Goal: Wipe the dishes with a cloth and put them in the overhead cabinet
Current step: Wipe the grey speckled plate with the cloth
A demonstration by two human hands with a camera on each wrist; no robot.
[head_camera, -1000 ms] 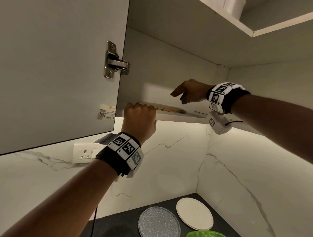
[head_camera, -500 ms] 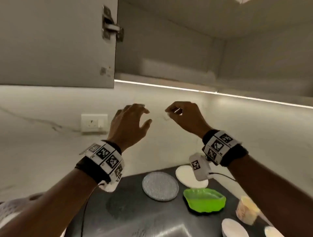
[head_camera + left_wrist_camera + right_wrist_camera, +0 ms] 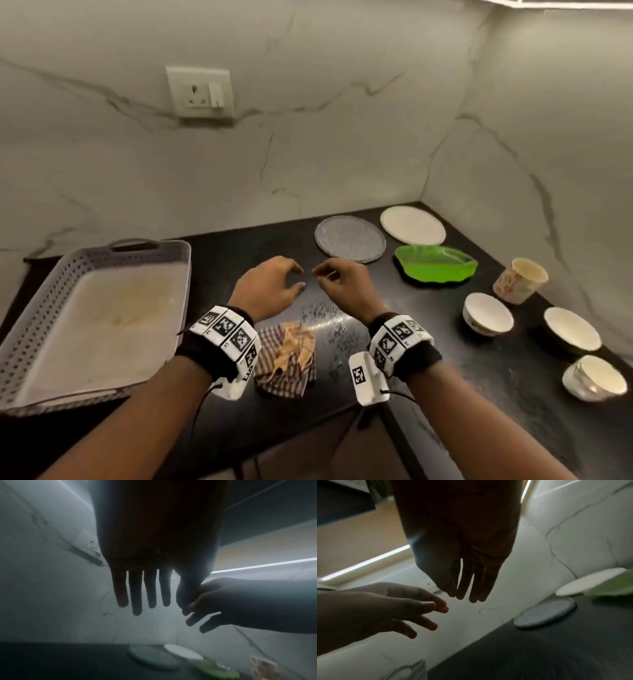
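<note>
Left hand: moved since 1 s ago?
Yes. It was gripping the cabinet shelf edge, above the wall socket; now the left hand hangs well below the socket, empty over the counter, beside the right hand.

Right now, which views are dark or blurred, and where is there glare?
Head view: sharp, with glare on the wet black counter beside the cloth. Left wrist view: hazy, the left hand a backlit silhouette, plates blurred. Right wrist view: the right hand dark, green dish smeared.
</note>
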